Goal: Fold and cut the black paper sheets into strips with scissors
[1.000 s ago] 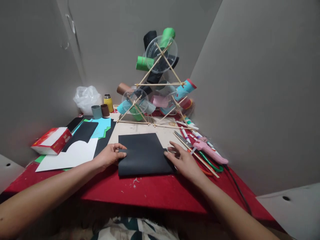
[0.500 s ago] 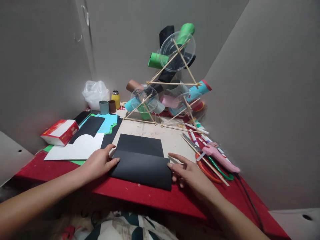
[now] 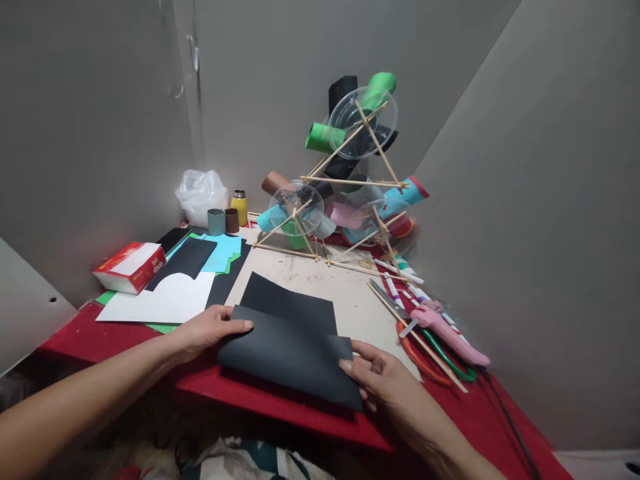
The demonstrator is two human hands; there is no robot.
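Note:
A sheet of black paper (image 3: 290, 357) is folded over, its near flap lying lower and its back part rising behind. My left hand (image 3: 213, 330) pinches the sheet's left edge, thumb on top and fingers beneath. At the right edge my right hand (image 3: 377, 377) grips it the same way, thumb on the flap. The near part of the paper is lifted over the front edge of the red-covered table (image 3: 200, 383). Under its far part lies a beige board (image 3: 360, 307).
Behind stand stick-and-plastic-disc wheels with paper tubes (image 3: 363, 123). To the left are paper sheets (image 3: 165, 300), a red tissue box (image 3: 131, 268), a yellow bottle (image 3: 239, 208) and a plastic bag (image 3: 203, 193). On the right lie a pink glue gun (image 3: 447, 330), scissors (image 3: 425, 360) and markers (image 3: 393, 290).
Both hands have raised the black paper slightly off the table and tilted it. My right hand has closed more fully on its edge. The camera view has shifted a little.

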